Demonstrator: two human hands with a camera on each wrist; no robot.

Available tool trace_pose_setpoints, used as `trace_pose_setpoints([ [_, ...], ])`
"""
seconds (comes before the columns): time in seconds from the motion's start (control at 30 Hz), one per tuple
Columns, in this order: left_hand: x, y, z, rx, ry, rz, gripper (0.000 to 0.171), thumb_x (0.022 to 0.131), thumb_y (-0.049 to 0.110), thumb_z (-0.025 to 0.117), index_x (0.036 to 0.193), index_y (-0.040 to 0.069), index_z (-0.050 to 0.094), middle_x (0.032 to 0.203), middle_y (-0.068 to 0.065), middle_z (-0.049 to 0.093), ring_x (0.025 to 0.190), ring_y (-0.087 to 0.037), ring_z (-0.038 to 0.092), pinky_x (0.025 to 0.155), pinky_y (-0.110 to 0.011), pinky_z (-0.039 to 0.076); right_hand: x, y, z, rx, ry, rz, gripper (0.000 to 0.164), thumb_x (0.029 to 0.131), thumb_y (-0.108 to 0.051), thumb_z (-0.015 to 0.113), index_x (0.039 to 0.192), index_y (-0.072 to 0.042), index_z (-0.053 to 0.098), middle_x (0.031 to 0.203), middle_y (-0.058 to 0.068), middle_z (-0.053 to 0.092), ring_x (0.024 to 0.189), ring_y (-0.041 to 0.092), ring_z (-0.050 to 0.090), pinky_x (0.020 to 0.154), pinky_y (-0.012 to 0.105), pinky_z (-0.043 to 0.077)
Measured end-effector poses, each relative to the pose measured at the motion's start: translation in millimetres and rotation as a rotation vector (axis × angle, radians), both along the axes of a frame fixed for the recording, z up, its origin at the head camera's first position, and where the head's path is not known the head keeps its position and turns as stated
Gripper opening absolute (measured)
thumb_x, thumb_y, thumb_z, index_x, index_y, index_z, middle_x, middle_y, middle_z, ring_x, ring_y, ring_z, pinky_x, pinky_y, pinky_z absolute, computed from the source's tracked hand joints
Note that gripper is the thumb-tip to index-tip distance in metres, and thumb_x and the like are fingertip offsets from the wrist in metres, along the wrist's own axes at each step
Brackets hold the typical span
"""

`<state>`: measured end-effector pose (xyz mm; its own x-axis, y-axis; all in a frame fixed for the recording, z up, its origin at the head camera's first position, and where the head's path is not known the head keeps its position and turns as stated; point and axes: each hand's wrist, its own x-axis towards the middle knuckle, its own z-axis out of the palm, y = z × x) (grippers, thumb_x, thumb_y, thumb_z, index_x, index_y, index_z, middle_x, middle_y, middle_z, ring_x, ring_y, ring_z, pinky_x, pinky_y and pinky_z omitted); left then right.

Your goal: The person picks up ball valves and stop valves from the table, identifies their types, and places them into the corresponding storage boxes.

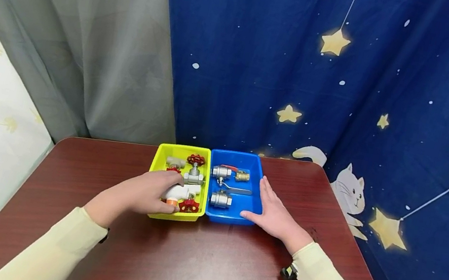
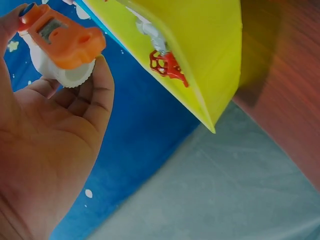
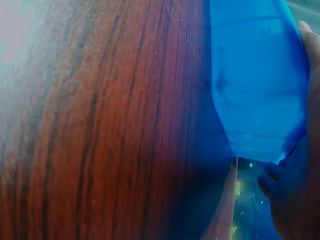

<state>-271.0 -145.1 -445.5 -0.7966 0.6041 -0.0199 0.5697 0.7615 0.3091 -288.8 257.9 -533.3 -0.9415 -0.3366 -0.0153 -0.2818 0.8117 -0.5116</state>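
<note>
My left hand (image 1: 150,192) reaches over the yellow bin (image 1: 153,213) and holds a white plastic valve with an orange handle (image 2: 70,44), thumb and fingers on either side of it. Around it in the bin lie a metal valve (image 1: 193,176) and several red handwheels (image 1: 189,205). My right hand (image 1: 273,214) lies along the right side of the blue bin (image 1: 238,218), its fingers extended along the wall and its thumb at the near rim. Inside the blue bin are metal valves (image 1: 220,199), a lever handle (image 1: 239,191) and a small brass fitting (image 1: 242,176).
Both bins stand side by side near the back edge of a dark red wooden table (image 1: 201,271). Behind the table hang a grey curtain (image 1: 127,53) and a blue one (image 1: 248,54) with stars. A black band (image 1: 288,273) shows at the right wrist.
</note>
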Motion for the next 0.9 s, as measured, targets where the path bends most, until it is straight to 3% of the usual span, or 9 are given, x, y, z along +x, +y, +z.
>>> trace_pose_setpoints([
  [0.2, -6.9, 14, 3.9, -0.029, -0.004, -0.025, 0.064, 0.089, 0.055, 0.087, 0.137, 0.02, 0.063, 0.125, 0.003, 0.067, 0.112, -0.019, 0.059, 0.103, -0.045, 0.054, -0.1, 0, -0.7, -0.002, 0.008, 0.006, 0.123, 0.098, -0.062, 0.077, 0.178, -0.009, 0.001, 0.186, 0.011, -0.001, 0.169, 0.042, 0.011, 0.128, 0.07, 0.023],
  [0.43, -17.1, 27, 7.1, 0.006, 0.012, -0.091, 0.056, 0.093, 0.05, 0.084, 0.134, 0.018, 0.064, 0.117, 0.004, 0.068, 0.104, -0.019, 0.061, 0.098, -0.044, 0.055, 0.3, 1, 0.6, 0.007, 0.008, 0.004, 0.123, 0.098, -0.064, 0.075, 0.178, -0.009, 0.0, 0.186, 0.012, -0.001, 0.169, 0.043, 0.011, 0.127, 0.071, 0.024],
  [0.9, -29.1, 51, 13.6, 0.018, -0.017, -0.092, 0.056, 0.093, 0.056, 0.084, 0.131, 0.018, 0.069, 0.111, 0.007, 0.07, 0.093, -0.013, 0.063, 0.082, -0.033, 0.056, 0.8, 1, 1.2, 0.002, -0.003, 0.008, 0.124, 0.098, -0.066, 0.075, 0.178, -0.009, -0.001, 0.187, 0.008, -0.004, 0.169, 0.041, 0.009, 0.128, 0.069, 0.022],
])
